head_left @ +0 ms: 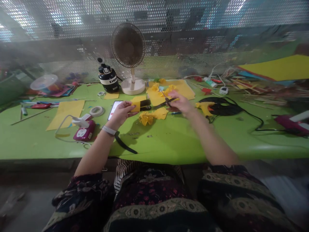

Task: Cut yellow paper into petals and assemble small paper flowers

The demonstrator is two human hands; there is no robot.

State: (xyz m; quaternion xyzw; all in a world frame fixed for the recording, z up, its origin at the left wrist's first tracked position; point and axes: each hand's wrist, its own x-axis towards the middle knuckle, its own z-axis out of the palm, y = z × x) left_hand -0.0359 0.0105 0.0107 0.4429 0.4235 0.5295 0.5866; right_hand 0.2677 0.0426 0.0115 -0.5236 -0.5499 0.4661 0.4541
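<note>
Left hand: we find the left hand [122, 112] raised over the green table [169, 145], fingers closed on a small folded yellow piece [135, 106] with a dark band at its right end; a white watch sits on the wrist.
Right hand: we note the right hand [181, 103] closed around the handles of a pair of scissors [162, 103], the blades pointing left toward the yellow piece; we cannot tell whether the blades meet it.
Yellow piece, position: held above the table just right of a phone [113, 109] that lies flat, and behind a crumpled yellow flower shape [146, 118].
Yellow scraps: we record a flat yellow scrap [161, 113] touching the flower shape, between the two hands.
Rear of table: a small desk fan [129, 54] stands upright on a white base; a black and white bottle [108, 79] stands just to its left; large yellow sheets [185, 88] lie to its right with cut bits on top.
Left side: a yellow sheet [66, 114] lies flat, a tape roll [97, 111] beside it, and a pink device [84, 132] with a white cable nearer the edge.
Right side: a yellow glue gun [205, 108] lies near the right hand against a coil of black cable [224, 106].
Foreground: patterned dark clothing covers our lap below the table edge.
</note>
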